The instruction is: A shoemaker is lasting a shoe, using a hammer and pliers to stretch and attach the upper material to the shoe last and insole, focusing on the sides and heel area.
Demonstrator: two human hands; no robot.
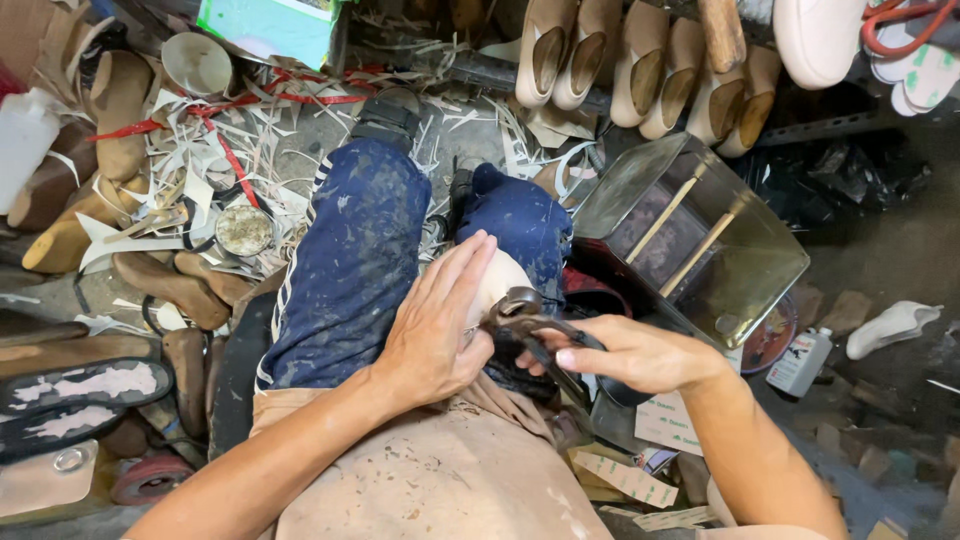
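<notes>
1. The left hand [432,325] lies flat over a pale shoe upper [503,280] resting on the person's lap between the knees; its fingers are extended and pressing, and they hide most of the piece.
2. The right hand [625,352] has its fingers clenched around the handles of dark metal pincers [525,318]; the head of the tool meets the edge of the upper, but the exact contact point is hidden.
3. A metal tray [745,275] stands tilted at right, holding two thin sticks [680,230]; any further contents are hard to make out.
4. A round tin [243,230] sits on the floor among pale offcuts; its contents are unclear.
5. A row of beige shoes [640,65] is cut off by the top edge.
6. A white bottle [800,362] stands at lower right.
</notes>
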